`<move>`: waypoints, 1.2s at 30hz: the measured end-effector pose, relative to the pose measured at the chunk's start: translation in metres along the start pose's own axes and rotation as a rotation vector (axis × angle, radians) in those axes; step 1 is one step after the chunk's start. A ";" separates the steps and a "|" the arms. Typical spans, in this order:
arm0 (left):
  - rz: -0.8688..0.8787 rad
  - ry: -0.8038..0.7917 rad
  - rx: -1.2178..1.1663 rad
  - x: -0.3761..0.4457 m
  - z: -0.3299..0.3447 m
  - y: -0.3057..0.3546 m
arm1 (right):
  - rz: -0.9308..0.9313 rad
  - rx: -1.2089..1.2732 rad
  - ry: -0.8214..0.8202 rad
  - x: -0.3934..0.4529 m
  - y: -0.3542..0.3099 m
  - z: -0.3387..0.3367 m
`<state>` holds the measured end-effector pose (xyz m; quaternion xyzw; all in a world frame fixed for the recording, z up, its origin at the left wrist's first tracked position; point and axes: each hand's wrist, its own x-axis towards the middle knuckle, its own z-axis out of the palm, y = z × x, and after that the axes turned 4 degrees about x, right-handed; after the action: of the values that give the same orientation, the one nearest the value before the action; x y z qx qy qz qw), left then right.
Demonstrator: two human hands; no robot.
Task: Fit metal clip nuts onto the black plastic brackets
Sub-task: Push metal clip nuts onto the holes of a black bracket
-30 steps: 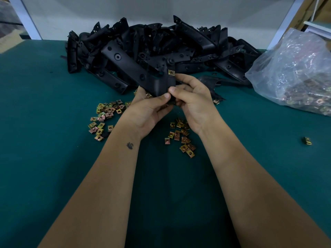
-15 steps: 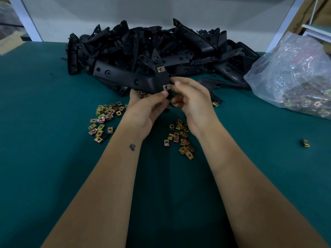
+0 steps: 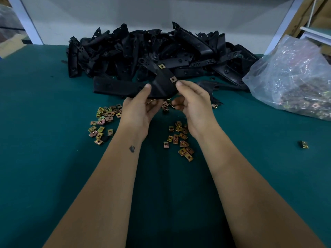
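Note:
A long black plastic bracket (image 3: 161,85) is held above the green table, its long arm pointing left. Two brass clip nuts sit on its right-hand part: an upper clip nut (image 3: 161,66) and a lower clip nut (image 3: 173,79). My left hand (image 3: 139,110) grips the bracket from below, thumb on its front face. My right hand (image 3: 192,102) pinches the bracket's right edge, thumb tip just beside the lower clip nut. Loose clip nuts lie in a left heap (image 3: 103,120) and a right heap (image 3: 180,142) on the table.
A big pile of black brackets (image 3: 161,49) fills the back of the green table (image 3: 53,176). A clear plastic bag of clip nuts (image 3: 295,81) lies at the right. One stray clip nut (image 3: 303,144) lies alone far right. A white wall stands behind.
The bracket has been turned so that its long arm lies lower and more level to the left. A second clip nut now sits on its edge. My right thumb has come off it.

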<state>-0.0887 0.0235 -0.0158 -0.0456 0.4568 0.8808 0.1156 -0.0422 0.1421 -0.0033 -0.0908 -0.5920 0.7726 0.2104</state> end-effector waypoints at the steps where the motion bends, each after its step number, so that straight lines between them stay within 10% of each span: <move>1: 0.025 0.007 0.044 -0.001 0.001 -0.001 | -0.041 -0.050 0.001 0.000 0.000 0.000; 7: 0.123 0.032 0.231 -0.003 0.002 -0.006 | -0.349 -0.569 0.103 -0.002 0.010 -0.001; 14: 0.100 0.044 0.138 -0.006 0.005 -0.004 | -0.488 -0.604 0.126 -0.006 0.009 -0.006; 36: 0.014 -0.063 0.076 -0.045 0.047 -0.018 | 0.007 0.254 0.292 -0.050 -0.027 -0.047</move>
<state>-0.0396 0.0645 0.0055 -0.0102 0.4864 0.8646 0.1252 0.0265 0.1678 0.0036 -0.1767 -0.4529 0.8204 0.3012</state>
